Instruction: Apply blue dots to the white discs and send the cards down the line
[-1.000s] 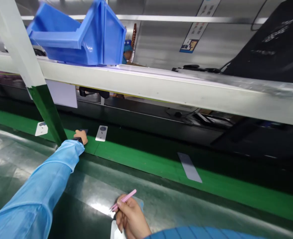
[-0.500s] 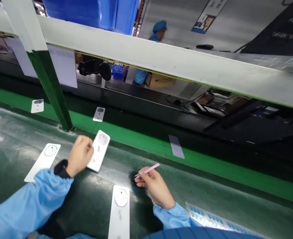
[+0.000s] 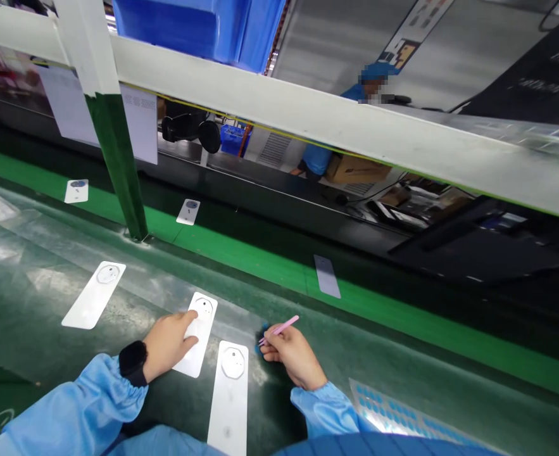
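A white rounded panel (image 3: pixel 203 332) with a round marking at its top lies on the dark green bench. My left hand (image 3: pixel 168 345) rests on that panel, index finger and thumb spread apart over its face. My right hand (image 3: pixel 295 358) pinches pink tweezers (image 3: pixel 286 325), their tips low over the bench beside a small dark-blue patch partly hidden by the fingers. A similar white panel (image 3: pixel 232 399) lies between my hands, nearer to me. Another white panel (image 3: pixel 92 304) lies farther left.
Several more panels, such as one on the right (image 3: pixel 326 278), lie on the green strip (image 3: pixel 260 263) beyond the bench edge. A sheet of blue stickers (image 3: pixel 388 408) lies at the lower right. A green-and-white post (image 3: pixel 118 145) and a white beam (image 3: pixel 283 104) stand ahead; a person works behind.
The panel at my left hand has come nearer to me and lies on the bench. My left hand has gone from its edge to its face. The tweezers stay in my right hand.
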`<move>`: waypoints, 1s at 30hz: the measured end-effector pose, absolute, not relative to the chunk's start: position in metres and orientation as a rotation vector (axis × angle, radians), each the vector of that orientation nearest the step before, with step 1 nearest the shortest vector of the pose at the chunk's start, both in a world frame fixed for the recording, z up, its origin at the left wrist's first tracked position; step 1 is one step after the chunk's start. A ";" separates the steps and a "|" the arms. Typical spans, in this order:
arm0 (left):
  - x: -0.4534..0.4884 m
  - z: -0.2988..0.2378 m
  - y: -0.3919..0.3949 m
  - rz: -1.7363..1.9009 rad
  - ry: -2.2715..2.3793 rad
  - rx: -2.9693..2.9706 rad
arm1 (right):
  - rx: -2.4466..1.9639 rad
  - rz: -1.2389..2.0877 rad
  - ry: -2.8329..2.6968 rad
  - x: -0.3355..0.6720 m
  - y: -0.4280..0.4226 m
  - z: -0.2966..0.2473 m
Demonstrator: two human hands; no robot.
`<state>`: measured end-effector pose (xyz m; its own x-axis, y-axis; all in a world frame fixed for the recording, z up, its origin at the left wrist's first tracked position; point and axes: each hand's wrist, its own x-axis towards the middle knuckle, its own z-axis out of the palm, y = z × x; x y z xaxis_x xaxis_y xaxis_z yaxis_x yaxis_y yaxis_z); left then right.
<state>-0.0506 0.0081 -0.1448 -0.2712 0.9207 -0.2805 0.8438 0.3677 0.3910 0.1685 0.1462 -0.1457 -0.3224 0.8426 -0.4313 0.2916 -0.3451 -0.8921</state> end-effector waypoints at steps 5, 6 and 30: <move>-0.052 -0.136 0.004 0.072 2.095 1.525 | -1.486 1.676 -1.557 0.168 0.147 -0.144; -0.053 -0.133 0.004 0.054 2.073 1.531 | -1.498 1.675 -1.565 0.168 0.148 -0.144; -0.075 -0.174 0.001 0.438 2.034 1.852 | -1.494 2.036 -1.307 0.179 0.157 -0.130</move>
<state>-0.0746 0.0007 -0.1737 -0.0810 0.9954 -0.0521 0.8855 0.0958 0.4546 0.1790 0.1569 -0.1305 -0.4161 0.6824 -0.6010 0.2620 -0.5429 -0.7979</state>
